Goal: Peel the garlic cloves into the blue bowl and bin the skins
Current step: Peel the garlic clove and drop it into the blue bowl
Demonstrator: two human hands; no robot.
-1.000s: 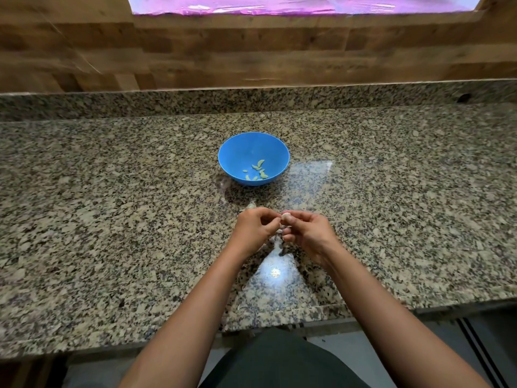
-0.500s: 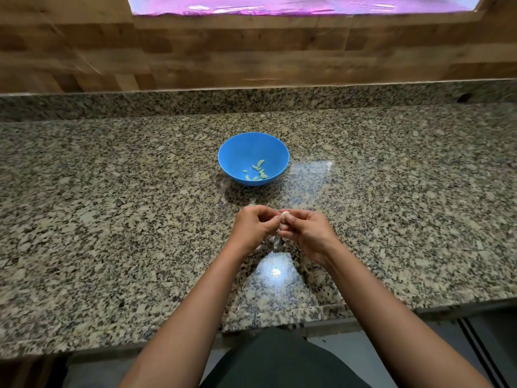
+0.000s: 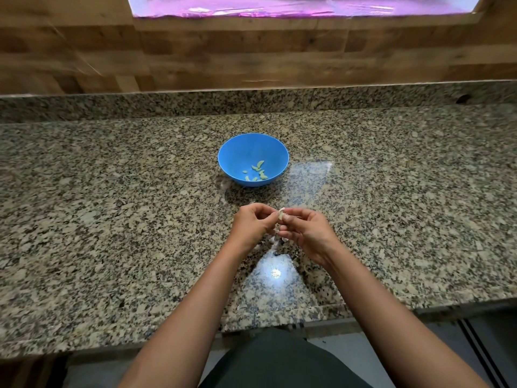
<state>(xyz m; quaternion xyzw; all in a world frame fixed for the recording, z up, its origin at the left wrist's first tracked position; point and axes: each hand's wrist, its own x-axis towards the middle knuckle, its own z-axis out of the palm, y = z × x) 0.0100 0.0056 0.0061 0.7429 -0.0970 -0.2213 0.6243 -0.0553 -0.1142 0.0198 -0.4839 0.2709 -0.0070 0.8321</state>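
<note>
A speckled granite surface [image 3: 112, 219] is stretching out to either side of the hands, and beyond them it is meeting a low granite upstand under a wooden plank wall [image 3: 251, 57], where a window [image 3: 279, 7] is glowing pink and purple. A bright spot of light [image 3: 275, 273] is reflecting off the stone just nearer than the hands. The left hand [image 3: 251, 222] and the right hand [image 3: 305, 233] are meeting fingertip to fingertip above the surface, both curling round and pinching a small pale garlic clove [image 3: 281, 212], whose papery skin is sticking up between them. Loose skins [image 3: 279, 239] are lying just below the hands. The blue bowl [image 3: 237, 152] is standing upright a little beyond the hands, holding several pale greenish peeled cloves [image 3: 258, 172] at its bottom
</note>
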